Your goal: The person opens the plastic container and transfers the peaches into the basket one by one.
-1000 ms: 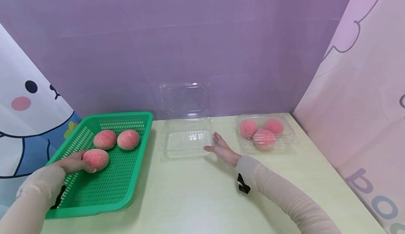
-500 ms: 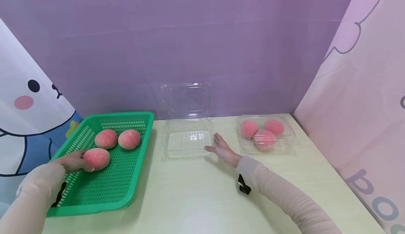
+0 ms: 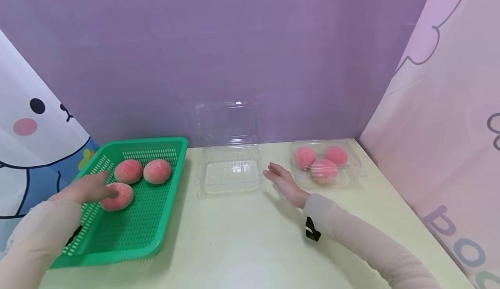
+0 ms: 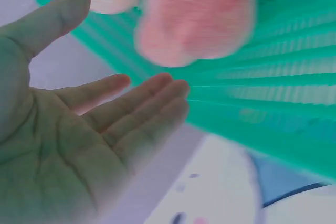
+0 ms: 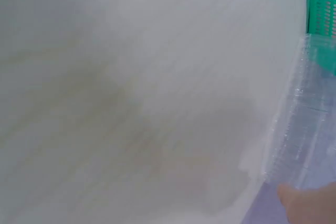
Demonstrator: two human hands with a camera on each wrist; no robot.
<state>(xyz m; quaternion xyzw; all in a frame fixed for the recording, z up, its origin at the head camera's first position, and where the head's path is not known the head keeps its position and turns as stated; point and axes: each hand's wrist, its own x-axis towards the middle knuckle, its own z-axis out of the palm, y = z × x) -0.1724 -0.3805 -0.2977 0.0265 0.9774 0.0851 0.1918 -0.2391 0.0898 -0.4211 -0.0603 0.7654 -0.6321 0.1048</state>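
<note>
Purple fabric (image 3: 234, 41) hangs behind a pale counter (image 3: 218, 237), with printed cloths at either side, as a person's two bare hands work below. The left grip (image 3: 87, 188) has come off a pink peach-like ball (image 3: 121, 201) it was clasping half a second ago; now it hangs over it with fingers extended, holding nothing. The ball lies in the green basket (image 3: 167, 211), close to two others (image 3: 129, 171) (image 3: 157, 171), so the transfer appears no further along. The right grip (image 3: 287, 185), also spread and holding nothing, has drawn back slightly from the clear container (image 3: 233, 177), which stands open, its lid (image 3: 230, 124) upright. To its right, a second clear container (image 3: 354, 163) sits closed over three more balls (image 3: 324, 170).

Whether the left thumb touches the ball cannot be told. The left forearm hides part of the basket, whose near corner is hard to make out. The left wrist view blurs and crops the balls; the right shows mostly smeared counter, one fingertip and a cut-off container edge.
</note>
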